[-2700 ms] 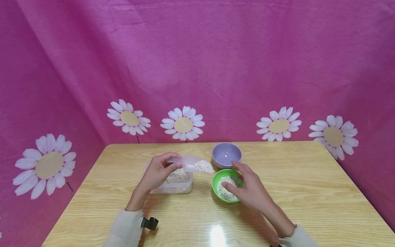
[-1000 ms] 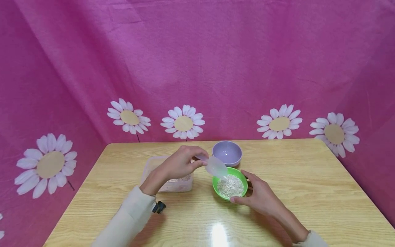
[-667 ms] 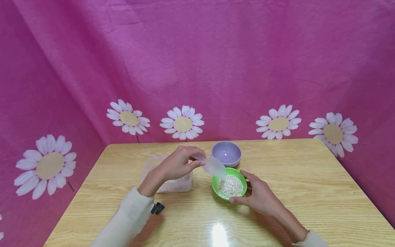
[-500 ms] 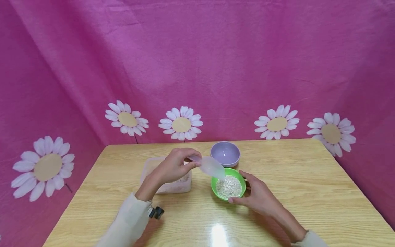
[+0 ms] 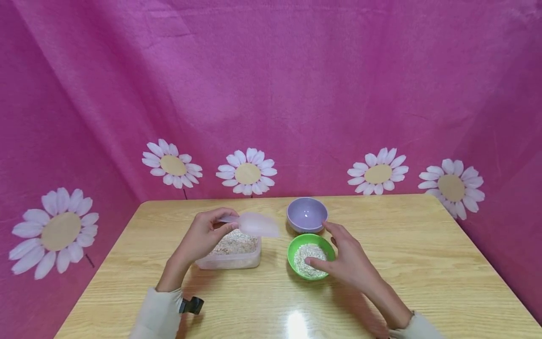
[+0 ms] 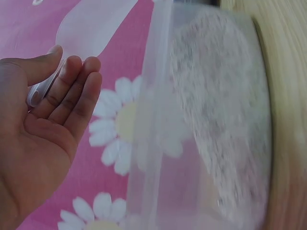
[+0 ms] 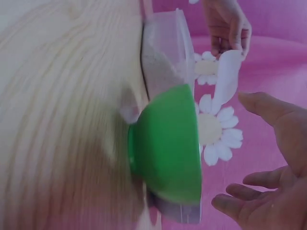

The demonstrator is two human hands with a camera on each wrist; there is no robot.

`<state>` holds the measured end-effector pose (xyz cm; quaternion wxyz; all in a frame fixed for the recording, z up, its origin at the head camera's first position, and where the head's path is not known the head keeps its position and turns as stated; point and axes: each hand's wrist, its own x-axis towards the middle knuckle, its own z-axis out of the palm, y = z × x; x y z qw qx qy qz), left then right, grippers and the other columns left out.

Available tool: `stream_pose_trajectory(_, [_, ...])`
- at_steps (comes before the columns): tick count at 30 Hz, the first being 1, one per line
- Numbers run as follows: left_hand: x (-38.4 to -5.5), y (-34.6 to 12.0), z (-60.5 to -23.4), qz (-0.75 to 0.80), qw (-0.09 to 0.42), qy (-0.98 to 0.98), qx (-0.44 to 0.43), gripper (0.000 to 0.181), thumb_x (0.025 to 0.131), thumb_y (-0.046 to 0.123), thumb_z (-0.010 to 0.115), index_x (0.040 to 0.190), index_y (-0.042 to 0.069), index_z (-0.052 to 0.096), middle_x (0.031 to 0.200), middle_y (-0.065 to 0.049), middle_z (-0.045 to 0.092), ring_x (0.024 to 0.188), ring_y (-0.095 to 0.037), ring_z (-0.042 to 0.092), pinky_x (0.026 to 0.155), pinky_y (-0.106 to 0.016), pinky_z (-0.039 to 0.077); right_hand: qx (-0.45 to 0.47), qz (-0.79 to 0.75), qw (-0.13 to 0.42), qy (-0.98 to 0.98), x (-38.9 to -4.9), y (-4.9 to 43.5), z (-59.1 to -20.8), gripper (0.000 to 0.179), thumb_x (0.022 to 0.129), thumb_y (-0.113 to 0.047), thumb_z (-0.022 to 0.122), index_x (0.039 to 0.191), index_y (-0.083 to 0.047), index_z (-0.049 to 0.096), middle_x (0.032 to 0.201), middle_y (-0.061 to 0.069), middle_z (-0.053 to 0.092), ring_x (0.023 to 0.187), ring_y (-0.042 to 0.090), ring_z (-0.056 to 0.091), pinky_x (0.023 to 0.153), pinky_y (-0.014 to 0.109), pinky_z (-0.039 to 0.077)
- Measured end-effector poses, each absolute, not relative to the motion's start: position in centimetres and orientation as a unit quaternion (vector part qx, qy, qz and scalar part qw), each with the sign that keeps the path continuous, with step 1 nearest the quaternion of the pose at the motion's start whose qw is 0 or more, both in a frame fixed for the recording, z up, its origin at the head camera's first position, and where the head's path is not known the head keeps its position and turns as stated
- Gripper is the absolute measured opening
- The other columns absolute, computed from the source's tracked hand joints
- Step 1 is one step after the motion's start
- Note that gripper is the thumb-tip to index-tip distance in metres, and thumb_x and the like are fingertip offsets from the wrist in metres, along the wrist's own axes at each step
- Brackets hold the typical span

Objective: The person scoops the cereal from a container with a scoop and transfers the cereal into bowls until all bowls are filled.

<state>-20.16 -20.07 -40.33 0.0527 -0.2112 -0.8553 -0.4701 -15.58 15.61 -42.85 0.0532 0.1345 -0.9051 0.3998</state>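
Note:
My left hand (image 5: 201, 238) pinches the handle of a translucent plastic scoop (image 5: 259, 225) between thumb and fingers. The scoop, with no flakes visible on it, is held level above the right side of a clear container (image 5: 233, 262) of oat-like flakes (image 5: 235, 242). In the left wrist view, the handle (image 6: 41, 91) crosses the fingers. A green bowl (image 5: 292, 254) with pale flakes (image 5: 308, 259) stands to the right. Over its right side hovers my right hand (image 5: 349, 259), thumb and fingers spread. The right wrist view shows that hand (image 7: 276, 191) apart from the green bowl (image 7: 168, 143).
A purple bowl (image 5: 306, 214) stands just behind the green one, near the back edge of the wooden table (image 5: 406, 245). A pink curtain (image 5: 271, 94) printed with daisies hangs behind and at both sides.
My left hand has drawn the scoop back left from the green bowl, where it was tipped over the flakes, and levelled it. My right hand has let go of that bowl's side and lifted.

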Motion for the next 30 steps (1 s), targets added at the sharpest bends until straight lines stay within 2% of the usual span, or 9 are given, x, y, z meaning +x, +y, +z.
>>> stream_pose_trajectory(4, [-19.8, -22.0, -40.6, -0.459, 0.058, -0.866, -0.192, 0.016, 0.102, 0.015, 0.075, 0.117, 0.009, 0.076, 0.107, -0.007, 0.080, 0.096, -0.013, 0.077, 0.084, -0.022, 0.060, 0.144, 0.397, 0.059, -0.905, -15.8, 13.9, -42.6, 0.097, 0.080, -0.037, 0.096, 0.155, 0.003, 0.049, 0.151, 0.022, 0.059, 0.129, 0.042, 0.064, 0.109, 0.060, 0.053])
stream_pose_trajectory(8, [-19.4, -24.1, -40.5, -0.436, 0.071, -0.879, -0.178, 0.018, 0.101, 0.012, 0.076, 0.119, 0.007, 0.076, 0.106, -0.009, 0.081, 0.093, -0.010, 0.077, 0.082, -0.021, 0.060, 0.151, 0.402, 0.051, -0.901, -16.1, 11.9, -42.4, 0.095, 0.081, -0.035, 0.095, 0.156, 0.002, 0.050, 0.156, 0.021, 0.056, 0.139, 0.043, 0.058, 0.115, 0.063, 0.047])
stream_pose_trajectory(13, [-19.4, -26.7, -40.3, -0.395, 0.091, -0.899, -0.169, 0.018, 0.101, 0.010, 0.075, 0.118, 0.005, 0.076, 0.107, -0.009, 0.081, 0.093, -0.007, 0.074, 0.083, -0.022, 0.060, 0.156, 0.409, 0.026, -0.899, -16.4, 9.6, -42.2, 0.095, 0.083, -0.038, 0.093, 0.157, 0.000, 0.048, 0.160, 0.019, 0.053, 0.147, 0.041, 0.053, 0.120, 0.060, 0.043])
stream_pose_trajectory(20, [-19.7, -29.7, -40.1, -0.354, 0.087, -0.917, -0.165, 0.015, 0.101, 0.009, 0.075, 0.115, 0.005, 0.075, 0.105, -0.008, 0.082, 0.095, -0.011, 0.076, 0.080, -0.025, 0.059, 0.167, 0.441, -0.003, -0.882, -16.8, 6.7, -42.6, 0.094, 0.084, -0.033, 0.093, 0.158, 0.001, 0.046, 0.160, 0.022, 0.051, 0.130, 0.043, 0.064, 0.111, 0.056, 0.053])
stream_pose_trajectory(30, [-20.7, -30.6, -39.1, -0.294, 0.080, -0.932, -0.198, 0.016, 0.100, 0.006, 0.074, 0.115, 0.000, 0.076, 0.102, -0.010, 0.081, 0.090, -0.017, 0.076, 0.077, -0.029, 0.061, 0.186, 0.453, -0.006, -0.872, -17.5, 3.8, -43.6, 0.094, 0.084, -0.033, 0.092, 0.157, 0.006, 0.046, 0.158, 0.023, 0.052, 0.125, 0.042, 0.066, 0.109, 0.055, 0.054])
